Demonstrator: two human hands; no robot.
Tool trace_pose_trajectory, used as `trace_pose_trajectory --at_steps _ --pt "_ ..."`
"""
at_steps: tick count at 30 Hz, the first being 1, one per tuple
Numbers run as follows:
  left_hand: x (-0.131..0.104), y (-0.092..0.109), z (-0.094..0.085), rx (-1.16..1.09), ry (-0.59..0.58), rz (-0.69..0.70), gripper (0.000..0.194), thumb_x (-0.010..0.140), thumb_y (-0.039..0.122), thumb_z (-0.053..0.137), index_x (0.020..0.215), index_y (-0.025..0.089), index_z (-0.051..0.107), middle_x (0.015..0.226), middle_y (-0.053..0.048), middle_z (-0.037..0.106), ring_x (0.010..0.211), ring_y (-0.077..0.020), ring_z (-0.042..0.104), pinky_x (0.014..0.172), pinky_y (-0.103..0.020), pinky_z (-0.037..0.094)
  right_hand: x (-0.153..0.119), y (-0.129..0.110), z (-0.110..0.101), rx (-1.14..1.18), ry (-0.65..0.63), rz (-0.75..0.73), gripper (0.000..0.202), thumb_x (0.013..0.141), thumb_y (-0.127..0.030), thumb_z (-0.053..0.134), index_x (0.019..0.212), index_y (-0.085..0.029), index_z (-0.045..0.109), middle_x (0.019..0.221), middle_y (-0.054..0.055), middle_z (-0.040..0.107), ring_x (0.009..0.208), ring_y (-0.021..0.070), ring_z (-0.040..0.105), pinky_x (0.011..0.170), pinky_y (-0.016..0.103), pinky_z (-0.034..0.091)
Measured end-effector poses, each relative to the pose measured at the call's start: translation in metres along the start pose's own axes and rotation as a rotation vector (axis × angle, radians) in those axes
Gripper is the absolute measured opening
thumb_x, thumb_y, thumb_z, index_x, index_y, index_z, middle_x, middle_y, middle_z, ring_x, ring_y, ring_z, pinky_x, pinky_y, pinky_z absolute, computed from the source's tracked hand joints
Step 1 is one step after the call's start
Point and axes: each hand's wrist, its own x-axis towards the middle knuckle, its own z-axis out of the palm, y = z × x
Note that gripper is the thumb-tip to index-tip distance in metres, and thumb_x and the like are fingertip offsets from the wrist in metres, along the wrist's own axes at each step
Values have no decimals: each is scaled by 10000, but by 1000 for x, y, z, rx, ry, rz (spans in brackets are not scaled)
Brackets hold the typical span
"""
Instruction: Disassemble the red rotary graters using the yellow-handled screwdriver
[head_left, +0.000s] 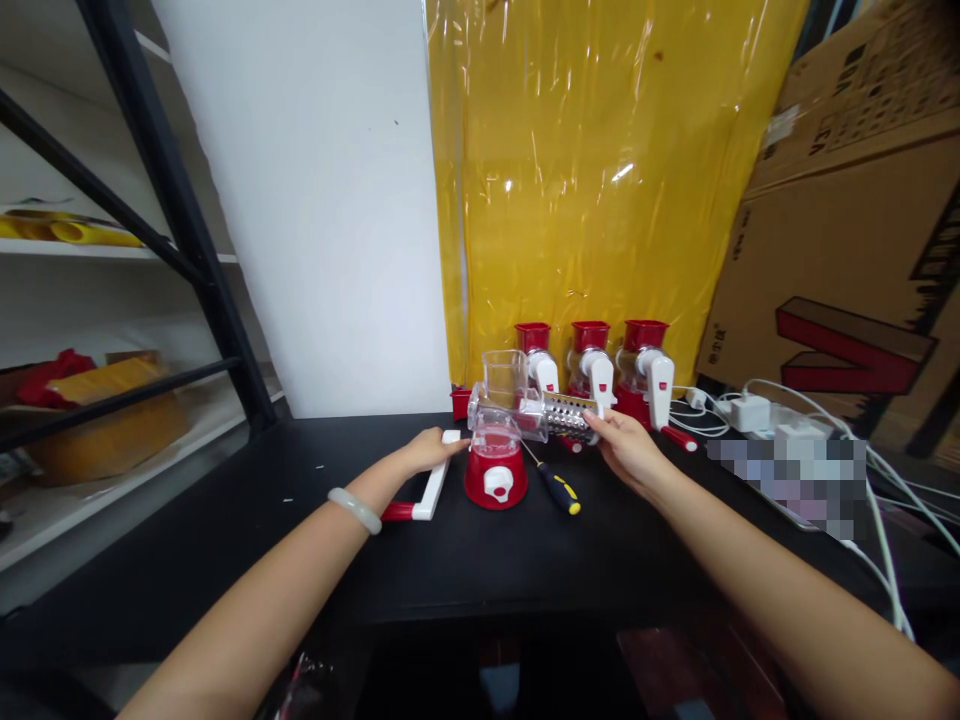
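Observation:
A rotary grater body (495,465) with a red base, white knob and clear housing stands upright on the black table. My left hand (429,450) is at its left side, fingertips against the housing; some of its fingers are hidden. Beside that hand lies a white crank handle (433,490) with a red grip. My right hand (622,445) pinches the outer end of a metal grating drum (568,418). The drum's inner end is at the clear side opening of the housing. A screwdriver (559,488) with a dark blue and yellow handle lies just right of the base.
Several red-and-white rotary graters, including one grater (645,370), stand at the back before a yellow plastic curtain (585,180). White chargers (750,412) and cables lie right, near a blurred device (795,485). A large cardboard box (840,240) is behind them; a shelf rack (172,200) stands left.

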Motion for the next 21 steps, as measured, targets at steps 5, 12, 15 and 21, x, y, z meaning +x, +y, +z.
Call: trace_pose_trajectory --at_steps 5,12,15,21 --pt "2 -6 7 150 -49 39 387 644 567 665 603 197 558 704 -120 692 721 -286 659 574 -290 409 1 3 -10 1 42 -26 376 646 -513 786 781 -175 691 876 90 727 981 262 644 936 418 454" --pt "-7 -10 0 210 -173 116 554 786 630 509 896 112 672 960 -184 709 891 -320 672 769 -360 479 15 -7 -40 -67 220 -199 366 718 -513 732 858 -181 669 811 41 711 826 195 662 857 366 494" --pt "-13 7 -17 -47 38 224 667 836 620 466 1202 73 578 1183 -215 638 1126 -324 595 956 -409 433 29 -22 -50 -138 330 -332 379 734 -536 700 872 -185 663 793 32 694 790 186 650 790 340 508" --pt "-10 51 -16 -576 -62 405 930 648 403 813 1420 182 344 1380 -231 493 1292 -334 472 1023 -516 400 61 -47 -21 -511 427 -431 374 780 -548 610 827 -178 644 716 23 651 653 168 582 627 286 457"
